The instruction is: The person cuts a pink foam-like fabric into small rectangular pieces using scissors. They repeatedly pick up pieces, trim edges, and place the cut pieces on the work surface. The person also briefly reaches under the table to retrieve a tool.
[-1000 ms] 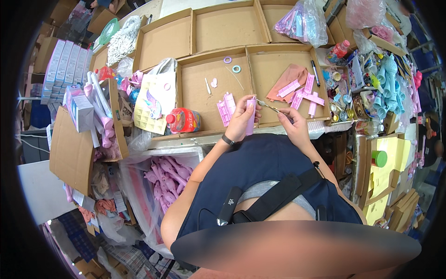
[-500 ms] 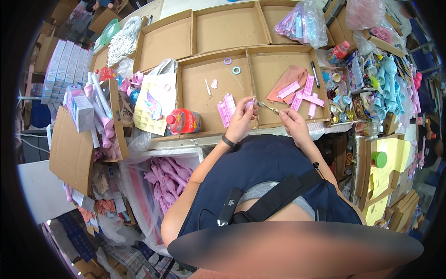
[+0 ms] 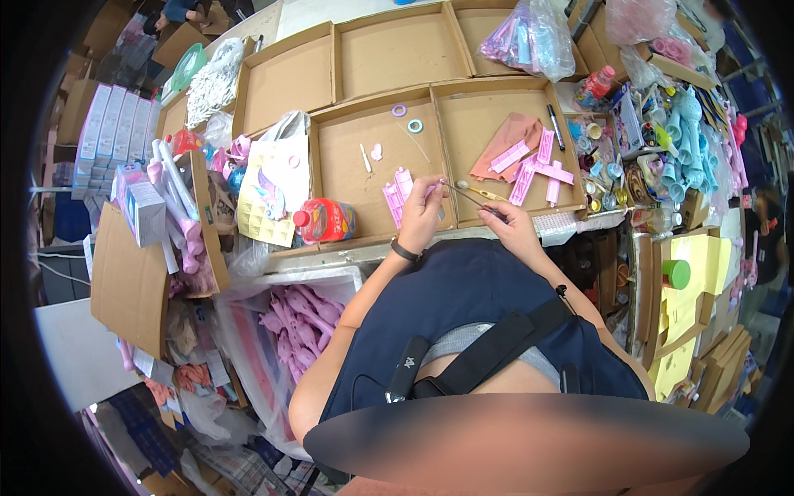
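Note:
My left hand [image 3: 419,213] is closed in a pinch on a small pink piece [image 3: 436,185], mostly covered by the fingers. Closed around a thin dark rod-like tool [image 3: 475,202], my right hand [image 3: 516,230] points its tip up and left toward that piece; its exact kind is unclear. Just beyond it, a yellowish-handled tool [image 3: 486,194] with a pale end sits over the tray's near side. Pink grooved plastic parts [image 3: 399,197] lie left of my left hand. More pink moulded parts [image 3: 535,169] lie on a salmon cloth [image 3: 502,142] to the right.
Divided cardboard trays [image 3: 376,222] fill the bench. A red bottle [image 3: 327,221] stands at the near left, beside a yellow sheet [image 3: 266,182]. Tape rings [image 3: 415,126] and a black marker [image 3: 556,127] lie farther back. Small paint pots [image 3: 608,198] crowd the right; a pink-filled bin [image 3: 302,318] sits below.
My right hand has shifted slightly left and down, and the dark rod-like tool now shows in it. The yellowish tool shows apart from its fingertips. My left hand keeps its pinch.

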The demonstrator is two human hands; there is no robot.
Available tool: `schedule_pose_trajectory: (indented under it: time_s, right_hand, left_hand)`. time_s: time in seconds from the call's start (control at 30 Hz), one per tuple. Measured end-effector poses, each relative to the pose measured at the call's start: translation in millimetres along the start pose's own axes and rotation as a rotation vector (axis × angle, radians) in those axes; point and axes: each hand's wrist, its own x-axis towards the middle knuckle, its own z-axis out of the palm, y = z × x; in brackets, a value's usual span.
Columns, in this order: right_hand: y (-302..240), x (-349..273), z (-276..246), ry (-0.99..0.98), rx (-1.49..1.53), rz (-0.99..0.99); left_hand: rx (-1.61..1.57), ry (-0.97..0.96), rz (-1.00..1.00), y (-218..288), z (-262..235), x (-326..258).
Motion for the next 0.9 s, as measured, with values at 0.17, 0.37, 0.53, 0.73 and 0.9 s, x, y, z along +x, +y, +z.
schedule_pose_trajectory:
  time_s: [0.17,0.37,0.53,0.73,0.9]
  right_hand:
    - [0,3,-12,-0.150,0.072,0.263]
    - [-10,-1,-4,-0.007,0.036,0.140]
    - [-12,-2,-2,0.058,-0.044,-0.019]
    - [-12,-3,3,0.025,0.276,0.144]
    - [-18,-3,7,0.143,0.124,-0.131]
  left_hand:
    - [-0.040,-0.002,-0.019,2,2,0]
    - [0.072,0.033,0.078,1,1,-1]
    - [0.066,0.044,0.079,3,2,-1]
    - [0.044,0.046,0.097,4,4,-2]
    - [-0.084,0.043,-0.034,2,6,-1]
